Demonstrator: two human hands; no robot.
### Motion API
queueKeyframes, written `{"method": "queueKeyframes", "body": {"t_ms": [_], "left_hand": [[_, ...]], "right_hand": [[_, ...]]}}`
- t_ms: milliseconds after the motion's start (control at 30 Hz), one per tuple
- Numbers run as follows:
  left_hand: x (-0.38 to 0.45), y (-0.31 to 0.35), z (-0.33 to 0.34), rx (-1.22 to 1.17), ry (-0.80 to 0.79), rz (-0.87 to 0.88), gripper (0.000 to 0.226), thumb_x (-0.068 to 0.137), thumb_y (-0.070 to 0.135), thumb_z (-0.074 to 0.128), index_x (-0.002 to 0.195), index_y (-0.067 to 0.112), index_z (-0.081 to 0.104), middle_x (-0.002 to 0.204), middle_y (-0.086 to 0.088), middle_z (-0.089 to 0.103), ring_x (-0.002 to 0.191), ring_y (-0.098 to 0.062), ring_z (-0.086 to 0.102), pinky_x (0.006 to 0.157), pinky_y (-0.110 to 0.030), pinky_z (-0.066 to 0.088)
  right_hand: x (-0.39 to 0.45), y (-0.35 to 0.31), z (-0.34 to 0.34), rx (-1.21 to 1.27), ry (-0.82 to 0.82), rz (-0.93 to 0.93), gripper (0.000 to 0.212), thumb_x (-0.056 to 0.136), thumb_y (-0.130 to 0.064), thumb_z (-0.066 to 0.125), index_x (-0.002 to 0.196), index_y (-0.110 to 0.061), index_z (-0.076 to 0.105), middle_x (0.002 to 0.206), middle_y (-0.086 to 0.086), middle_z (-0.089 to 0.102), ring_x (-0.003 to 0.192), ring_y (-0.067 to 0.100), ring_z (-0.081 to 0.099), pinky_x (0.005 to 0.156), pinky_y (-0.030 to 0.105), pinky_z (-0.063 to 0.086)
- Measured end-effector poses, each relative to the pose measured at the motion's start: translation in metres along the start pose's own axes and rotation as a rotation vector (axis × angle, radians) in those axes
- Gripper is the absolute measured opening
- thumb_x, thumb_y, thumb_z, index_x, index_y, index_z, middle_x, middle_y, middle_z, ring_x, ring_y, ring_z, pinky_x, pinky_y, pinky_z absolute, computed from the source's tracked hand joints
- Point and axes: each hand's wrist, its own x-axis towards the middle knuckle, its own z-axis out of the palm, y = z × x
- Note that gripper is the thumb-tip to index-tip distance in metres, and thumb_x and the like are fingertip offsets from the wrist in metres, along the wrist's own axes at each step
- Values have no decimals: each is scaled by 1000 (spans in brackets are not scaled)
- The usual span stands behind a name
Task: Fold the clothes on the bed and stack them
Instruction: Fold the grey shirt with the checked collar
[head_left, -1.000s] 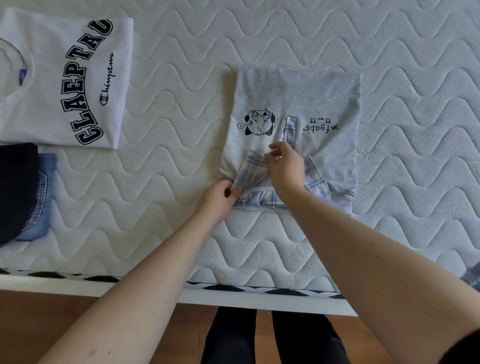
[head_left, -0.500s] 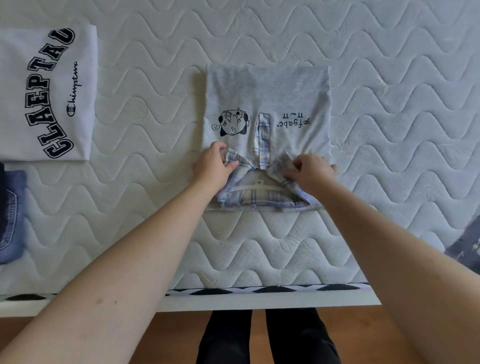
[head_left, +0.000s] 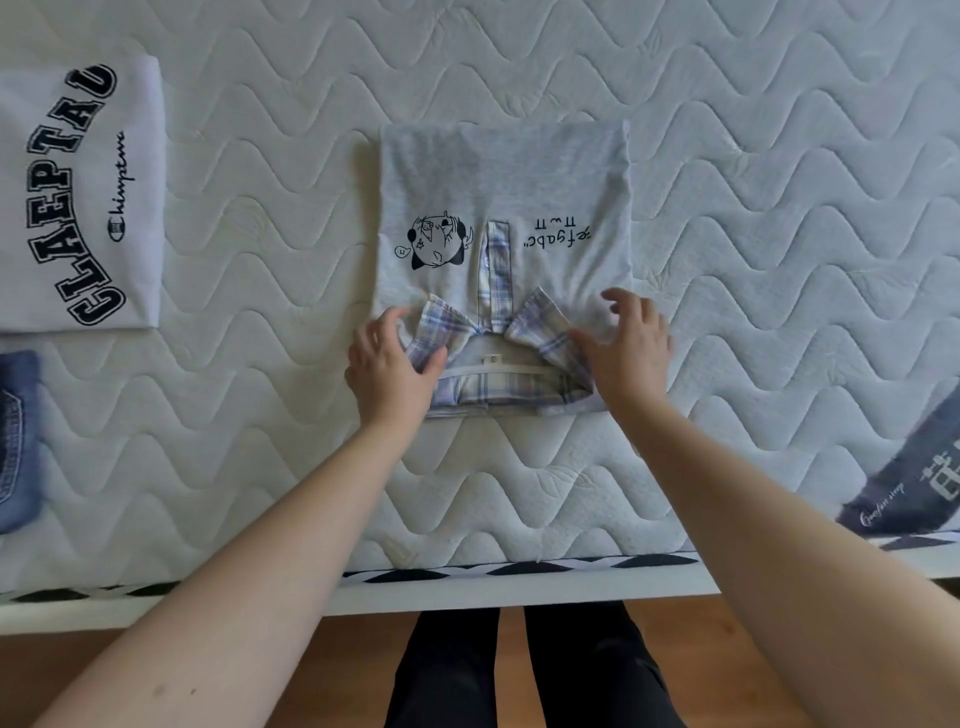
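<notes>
Between both grips, folded shirt (head_left: 504, 176)

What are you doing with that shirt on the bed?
A person is tidying a folded grey shirt lying on the mattress. The left hand pinches one side of its plaid collar, and the right hand rests on the other side with fingers spread. A folded white shirt and folded jeans lie to the left, a dark garment to the right.
</notes>
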Motion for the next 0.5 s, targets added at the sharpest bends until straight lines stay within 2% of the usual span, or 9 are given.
{"method": "queueKeyframes", "body": {"t_ms": [133,200,233,300,367,433,500], "left_hand": [[-4,-22,3,13,-23,-322,82,73,49,77,139,17,41,138,-15,42,127,-34,41,96,-49,38],[3,-35,5,-28,-86,-436,82,67,54,81,130,13,46,131,-11,51,121,-33,49,96,-48,42],[7,-40,5,-84,-135,-470,78,65,53,83,123,12,50,124,-8,58,115,-30,56,95,-46,46],[15,-46,5,-270,-269,-514,65,65,44,87,111,8,59,109,-5,68,101,-26,65,93,-46,51],[19,-49,3,-366,-367,-534,53,66,32,89,106,7,65,104,-7,71,98,-26,67,94,-46,52],[18,-49,1,-393,-399,-522,56,67,27,89,112,6,64,112,-6,69,102,-24,65,95,-42,51],[14,-47,-1,-404,-365,-488,59,68,25,88,116,8,58,115,-3,65,100,-20,62,85,-32,49]], "right_hand": [[9,15,-5,17,-106,197,87,77,-48,76,147,-23,32,148,8,33,137,28,31,112,39,24],[20,16,-6,-4,-188,212,94,74,-50,78,147,-15,31,146,14,35,135,31,33,111,38,26],[25,15,-7,-8,-227,224,93,73,-51,79,144,-13,33,143,15,39,131,32,39,106,39,32],[33,14,-12,6,-320,279,84,70,-54,81,132,-11,42,129,10,54,108,27,56,82,36,45],[36,12,-17,-53,-425,286,66,70,-57,79,111,-13,51,109,7,63,78,15,55,60,30,42],[34,12,-19,-91,-465,283,61,69,-59,79,100,-16,49,95,2,61,70,13,50,57,30,40],[27,10,-19,51,-469,330,63,66,-60,81,100,-19,49,90,-3,58,75,12,54,60,28,43]]}}
